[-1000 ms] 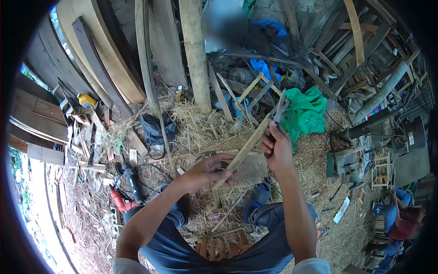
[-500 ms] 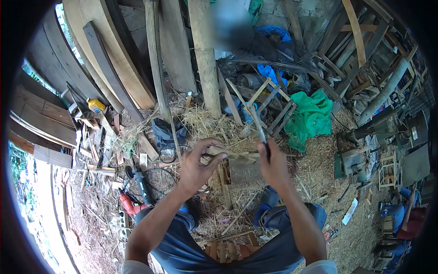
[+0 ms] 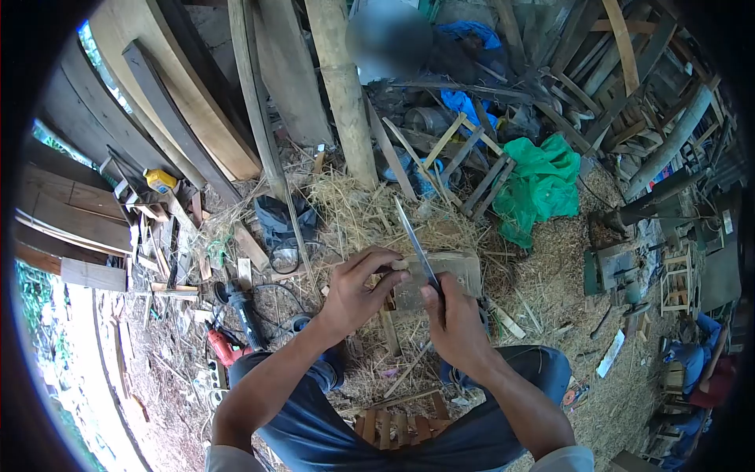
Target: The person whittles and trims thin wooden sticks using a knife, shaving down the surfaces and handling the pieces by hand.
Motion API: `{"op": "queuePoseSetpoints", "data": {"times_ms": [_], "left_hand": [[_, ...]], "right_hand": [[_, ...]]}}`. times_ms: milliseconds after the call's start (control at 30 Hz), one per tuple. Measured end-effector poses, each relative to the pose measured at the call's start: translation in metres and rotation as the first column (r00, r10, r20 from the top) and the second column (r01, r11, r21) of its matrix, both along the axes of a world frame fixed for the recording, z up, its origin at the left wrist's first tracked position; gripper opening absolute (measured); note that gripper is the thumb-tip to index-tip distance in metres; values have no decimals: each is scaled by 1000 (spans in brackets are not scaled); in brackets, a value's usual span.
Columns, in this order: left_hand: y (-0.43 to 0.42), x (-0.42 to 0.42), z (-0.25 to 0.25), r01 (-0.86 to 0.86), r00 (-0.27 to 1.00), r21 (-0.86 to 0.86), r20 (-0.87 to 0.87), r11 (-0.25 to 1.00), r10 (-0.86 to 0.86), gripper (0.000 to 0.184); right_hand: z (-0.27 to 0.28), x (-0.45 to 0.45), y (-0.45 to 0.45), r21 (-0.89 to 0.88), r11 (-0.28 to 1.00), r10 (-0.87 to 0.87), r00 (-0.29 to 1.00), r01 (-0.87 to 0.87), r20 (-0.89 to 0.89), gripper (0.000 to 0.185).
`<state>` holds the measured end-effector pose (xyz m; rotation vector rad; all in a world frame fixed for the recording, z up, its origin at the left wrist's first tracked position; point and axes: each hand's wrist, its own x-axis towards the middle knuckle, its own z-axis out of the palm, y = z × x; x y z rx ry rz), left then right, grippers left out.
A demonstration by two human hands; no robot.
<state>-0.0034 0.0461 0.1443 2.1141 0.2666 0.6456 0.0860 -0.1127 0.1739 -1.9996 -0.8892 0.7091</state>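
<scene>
My right hand [image 3: 458, 318] is wrapped round the dark handle of a long knife [image 3: 414, 237], its blade slanting up and to the left. Between thumb and fingers, my left hand [image 3: 360, 289] pinches a small piece of wood [image 3: 399, 265]; most of it is hidden by the fingers. The knife blade is just to the right of that piece, and I see a gap between them. Below the two hands lies a flat wooden block [image 3: 462, 270], partly covered by my right hand and the knife.
Straw and shavings cover the ground. An angle grinder [image 3: 242, 313] and a red power tool [image 3: 224, 346] lie at left. A green plastic sheet [image 3: 539, 185] is at right, near a small wooden frame [image 3: 489, 186]. Planks and a bamboo post [image 3: 342, 94] stand ahead. Another person [image 3: 712, 377] is at far right.
The knife has moved left and swung more upright, towards my left hand. The wood in my left hand now shows only at the fingertips, and the block beneath is more exposed.
</scene>
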Motion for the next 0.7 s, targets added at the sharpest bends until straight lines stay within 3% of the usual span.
{"op": "queuePoseSetpoints", "data": {"times_ms": [67,200,267,300,367,433,500,633,700], "left_hand": [[-2,4,1,-28,996,-65,-89,998,22,22],[0,12,-2,10,999,-93,-46,996,-14,22],[2,14,3,14,1000,-329,20,944,-8,21],[3,14,3,13,1000,-329,17,944,-8,21],[8,15,6,-47,998,-604,5,795,62,24],[13,17,9,-59,997,-656,5,752,82,25],[17,16,8,-58,994,-718,23,694,107,27],[20,13,5,-58,993,-760,21,648,114,28],[20,10,3,-27,995,-767,41,641,90,28]], "right_hand": [[-1,2,-2,-7,1000,-9,1000,8,-13,20],[-3,8,-6,82,994,-67,998,68,-7,21],[-1,14,-6,101,991,-94,996,93,1,22],[0,16,-7,117,986,-119,993,117,12,24],[5,21,-7,35,994,-101,995,101,2,26],[-3,21,-8,-46,996,-78,997,77,-9,28],[-30,17,-10,121,993,3,991,13,-137,31],[-34,12,-10,122,990,79,992,-66,-99,34],[-30,11,-10,103,995,31,971,-7,-237,32]]}}
